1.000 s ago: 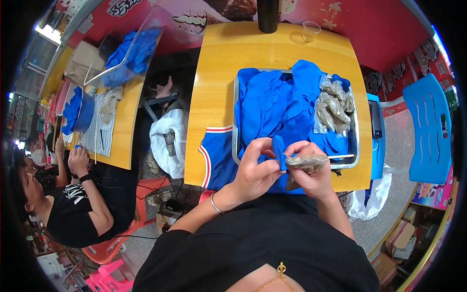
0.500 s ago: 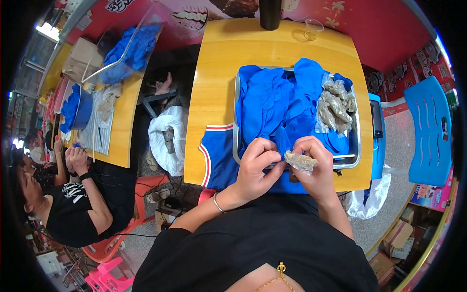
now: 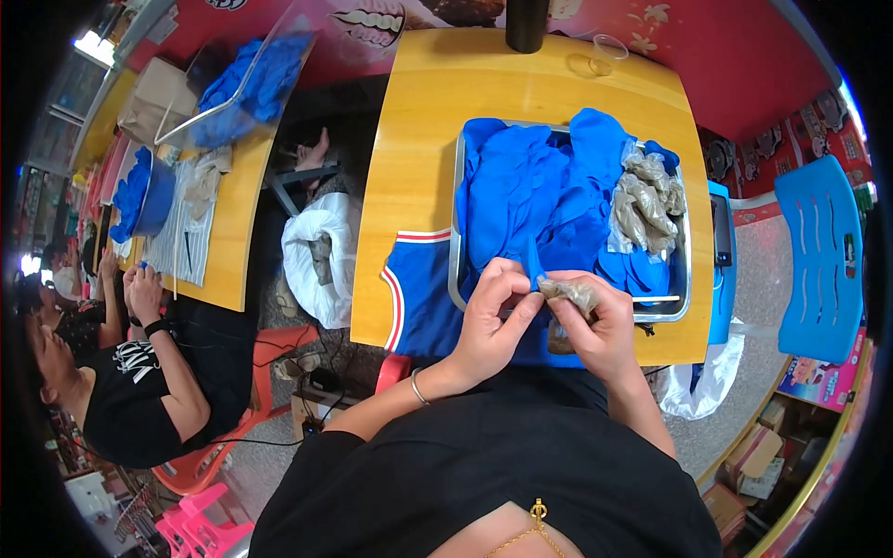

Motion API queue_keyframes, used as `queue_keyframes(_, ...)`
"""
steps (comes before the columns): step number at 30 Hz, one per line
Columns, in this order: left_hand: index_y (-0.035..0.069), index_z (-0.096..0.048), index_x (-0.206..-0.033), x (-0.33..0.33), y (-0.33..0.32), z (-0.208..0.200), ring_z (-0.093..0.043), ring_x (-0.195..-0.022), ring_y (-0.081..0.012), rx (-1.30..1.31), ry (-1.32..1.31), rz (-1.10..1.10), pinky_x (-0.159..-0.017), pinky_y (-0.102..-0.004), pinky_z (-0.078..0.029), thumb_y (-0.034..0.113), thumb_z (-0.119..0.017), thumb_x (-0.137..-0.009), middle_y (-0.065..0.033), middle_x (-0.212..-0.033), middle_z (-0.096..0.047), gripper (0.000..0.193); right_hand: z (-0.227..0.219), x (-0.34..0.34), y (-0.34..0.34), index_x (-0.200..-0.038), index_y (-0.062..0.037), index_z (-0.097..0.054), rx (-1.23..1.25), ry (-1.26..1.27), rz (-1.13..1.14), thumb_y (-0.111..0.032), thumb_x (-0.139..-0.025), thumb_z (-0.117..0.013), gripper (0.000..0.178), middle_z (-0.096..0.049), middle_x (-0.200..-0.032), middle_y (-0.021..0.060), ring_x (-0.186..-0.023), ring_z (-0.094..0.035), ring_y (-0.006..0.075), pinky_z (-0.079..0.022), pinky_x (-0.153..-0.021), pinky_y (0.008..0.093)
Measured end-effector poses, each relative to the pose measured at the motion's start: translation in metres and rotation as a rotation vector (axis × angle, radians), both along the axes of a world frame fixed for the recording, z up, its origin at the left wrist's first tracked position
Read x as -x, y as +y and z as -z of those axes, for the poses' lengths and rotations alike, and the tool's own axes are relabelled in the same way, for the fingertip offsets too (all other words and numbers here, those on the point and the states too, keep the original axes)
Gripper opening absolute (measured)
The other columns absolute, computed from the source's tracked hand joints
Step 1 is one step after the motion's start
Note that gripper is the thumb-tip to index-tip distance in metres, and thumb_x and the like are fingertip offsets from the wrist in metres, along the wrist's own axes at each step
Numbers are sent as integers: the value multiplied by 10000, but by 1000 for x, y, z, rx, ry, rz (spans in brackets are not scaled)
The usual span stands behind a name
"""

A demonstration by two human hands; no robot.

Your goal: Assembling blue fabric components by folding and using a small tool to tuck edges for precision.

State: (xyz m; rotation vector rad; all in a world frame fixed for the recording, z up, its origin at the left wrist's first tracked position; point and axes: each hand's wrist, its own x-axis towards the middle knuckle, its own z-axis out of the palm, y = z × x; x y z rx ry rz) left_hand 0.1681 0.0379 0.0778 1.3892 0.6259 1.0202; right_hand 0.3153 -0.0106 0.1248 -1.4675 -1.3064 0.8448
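Near the front edge of a metal tray (image 3: 688, 270), my left hand (image 3: 488, 325) pinches a limp blue piece (image 3: 533, 260) of thin, smooth material. Right beside it, my right hand (image 3: 606, 325) is closed on a small clear plastic bag (image 3: 579, 295) with grey-brown contents. The fingertips of both hands nearly meet where the bag and the blue piece come together; the exact join is hidden. A heap of similar blue pieces (image 3: 512, 191) fills most of the tray. Several more grey-brown bags (image 3: 642, 209) lie at its right side, above a thin white stick (image 3: 657, 298).
Under the tray's left front lies blue cloth with red-and-white trim (image 3: 419, 293) on the wooden table (image 3: 419, 139). A dark cylinder (image 3: 526, 26) and a clear cup (image 3: 606, 56) stand at the back. A blue chair (image 3: 820, 256) is right; another person (image 3: 139, 391) works at the left table.
My right hand has turned and closed further over the bag, which now tilts toward the blue piece. Both hands remain close together; the view has shifted slightly.
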Motion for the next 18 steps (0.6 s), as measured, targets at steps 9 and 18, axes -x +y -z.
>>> queue_keyframes(9, 28, -504, -866, 15, -4, -5, -418, -739, -117, -188, 74, -10, -601, -217, -355, 37, -579, -841, -60, -888, -390, 80, 0, 9, -1, -860, 21, -635, 68, 44, -50, -1, -756, -635, 107, -653, -887, 106, -724, -604, 134, -463, -637, 243)
queue_keyframes(18, 42, -415, -882, 23, -15, -1, -359, -730, -108, 28, -108, 32, -619, -212, -328, 0, -501, -865, -41, -870, -353, 97, 7, 20, -11, -861, -13, -618, -100, 4, -106, 26, -669, -650, 199, -645, -959, 142, -870, -637, 265, -487, -751, 318)
